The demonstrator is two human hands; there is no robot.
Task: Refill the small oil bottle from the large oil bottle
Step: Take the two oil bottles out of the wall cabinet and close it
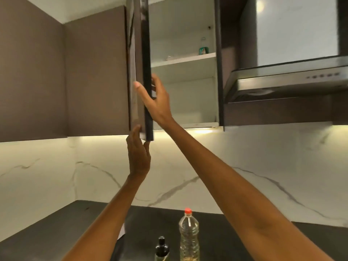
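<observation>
Small dark glass oil bottle (162, 248) with a black dropper-style cap stands on the dark table (56, 228), just left of the large clear plastic oil bottle (188, 238) with the red cap, which holds a little yellowish oil at its base. I take the dark brown cabinet door (140, 72) as my landmark: it stands open edge-on, well above both bottles. My right hand (156, 102) wraps the door's lower edge, thumb on the outer face, fingers behind. My left hand (138, 157) is below it, straight fingers pressed flat against the door's bottom corner, holding nothing. Right of the door, the white cabinet (188, 68) shows a shelf carrying a small green-labelled container (203, 50). Further right hangs a steel range hood (286, 81).
</observation>
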